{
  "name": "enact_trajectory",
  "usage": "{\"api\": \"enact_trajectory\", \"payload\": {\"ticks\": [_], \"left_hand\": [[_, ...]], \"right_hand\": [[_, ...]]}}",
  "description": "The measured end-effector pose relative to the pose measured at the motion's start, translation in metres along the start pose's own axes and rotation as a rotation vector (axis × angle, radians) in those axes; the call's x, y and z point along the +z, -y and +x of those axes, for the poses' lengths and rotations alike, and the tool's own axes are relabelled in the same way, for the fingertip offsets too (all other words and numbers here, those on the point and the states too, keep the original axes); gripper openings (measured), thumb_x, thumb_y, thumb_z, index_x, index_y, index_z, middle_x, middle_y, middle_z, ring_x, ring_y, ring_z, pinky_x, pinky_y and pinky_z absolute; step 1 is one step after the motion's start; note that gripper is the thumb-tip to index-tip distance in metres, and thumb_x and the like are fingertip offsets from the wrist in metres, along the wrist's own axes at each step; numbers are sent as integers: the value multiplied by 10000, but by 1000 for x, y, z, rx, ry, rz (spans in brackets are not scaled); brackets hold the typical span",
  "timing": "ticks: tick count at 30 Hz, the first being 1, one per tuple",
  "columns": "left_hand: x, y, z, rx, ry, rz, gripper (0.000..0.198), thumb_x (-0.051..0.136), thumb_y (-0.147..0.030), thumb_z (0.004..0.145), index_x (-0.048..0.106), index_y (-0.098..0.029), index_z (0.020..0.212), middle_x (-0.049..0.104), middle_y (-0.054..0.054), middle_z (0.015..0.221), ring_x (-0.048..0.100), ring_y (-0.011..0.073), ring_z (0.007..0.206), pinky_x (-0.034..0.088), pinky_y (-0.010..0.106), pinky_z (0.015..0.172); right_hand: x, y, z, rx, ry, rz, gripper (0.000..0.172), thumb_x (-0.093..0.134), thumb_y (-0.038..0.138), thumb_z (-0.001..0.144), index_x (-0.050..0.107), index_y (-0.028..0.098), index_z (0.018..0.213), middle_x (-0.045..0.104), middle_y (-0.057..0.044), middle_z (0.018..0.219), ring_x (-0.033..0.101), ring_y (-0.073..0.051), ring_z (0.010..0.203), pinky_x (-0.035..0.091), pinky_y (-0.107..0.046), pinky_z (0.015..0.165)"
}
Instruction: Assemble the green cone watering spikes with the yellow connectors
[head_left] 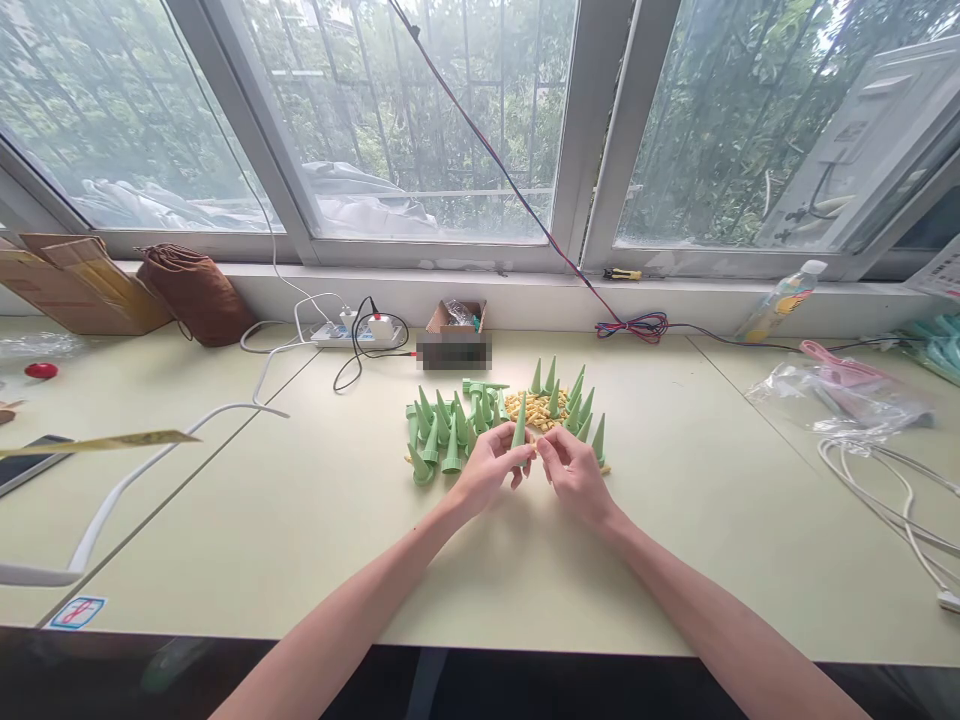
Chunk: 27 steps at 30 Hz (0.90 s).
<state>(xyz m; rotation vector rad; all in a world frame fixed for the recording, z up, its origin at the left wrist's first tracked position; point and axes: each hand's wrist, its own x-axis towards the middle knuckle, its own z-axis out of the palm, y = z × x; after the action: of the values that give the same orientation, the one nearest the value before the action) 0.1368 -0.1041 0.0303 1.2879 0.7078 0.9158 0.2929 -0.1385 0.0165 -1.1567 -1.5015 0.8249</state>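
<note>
My left hand (491,468) is closed around a green plastic spike (520,425), its tip pointing up. Close against it, my right hand (574,472) pinches a small yellow piece (533,446) at the side of the spike. The fingers partly cover where the two parts meet, so I cannot tell whether they are joined. Several green spikes (451,448) stand to the left of my hands, a few lying on their sides. Beyond the hands lies a pile of small yellow pieces (538,408), with more green spikes (575,412) upright around its right side.
A small cardboard box (456,318) and a power strip (358,333) stand at the back. To the right are a bottle (782,305), a clear plastic bag (847,392) and white cables (892,505). A phone (30,466) and a white cable (120,490) lie left.
</note>
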Motion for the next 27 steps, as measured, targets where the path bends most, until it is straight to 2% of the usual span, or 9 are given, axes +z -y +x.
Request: {"api": "enact_trajectory", "payload": {"ticks": [20,27], "left_hand": [[0,1,-1,13,31,65,325,728,-387,775,619,-135,949,568,-5,664,524,91,527,410,194,421],[1,0,0,4,16,27,286,713,-352,789,607,-133,939,554,-11,669,505,82,515,412,198,428]], "right_hand": [[-2,-6,2,45,-10,-6,457,493,527,940,445,199,626,392,31,575,366,-115,523,307,-256,476],[1,-9,4,76,-12,70,447,481,546,944,469,203,657,403,34,574,383,-113,502,322,-252,454]]}}
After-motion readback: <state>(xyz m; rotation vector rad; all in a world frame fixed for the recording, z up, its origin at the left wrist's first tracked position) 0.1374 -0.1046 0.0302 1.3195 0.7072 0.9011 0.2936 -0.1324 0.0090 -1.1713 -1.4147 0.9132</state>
